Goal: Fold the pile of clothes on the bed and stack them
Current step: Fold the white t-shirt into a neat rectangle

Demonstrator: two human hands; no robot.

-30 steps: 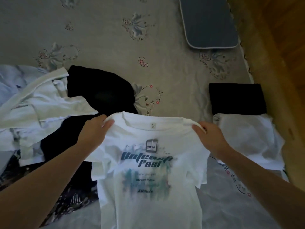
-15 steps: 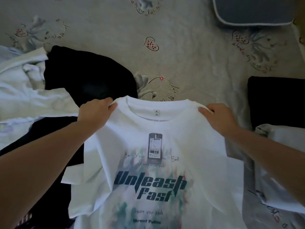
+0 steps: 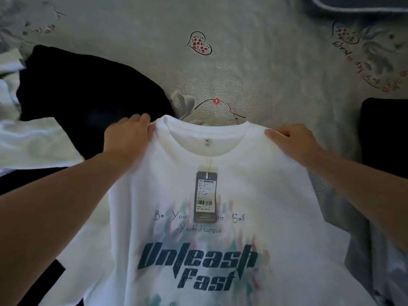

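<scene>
A white T-shirt with dark "Unleash Fast" print and a hanging price tag fills the middle, front side up, collar away from me. My left hand grips its left shoulder seam next to the collar. My right hand grips the right shoulder. The unfolded pile lies at the left: a black garment and white clothes. A folded black garment sits at the right edge.
The grey bedsheet with heart and flower prints stretches beyond the shirt. A dark blue cushion with a pale rim lies at the top right corner. More pale fabric lies under the shirt's right side.
The shirt's collar and both hands have come closer and lower in view, and the print now reads larger. The view shifted left, so the folded black garment sits at the right edge.
</scene>
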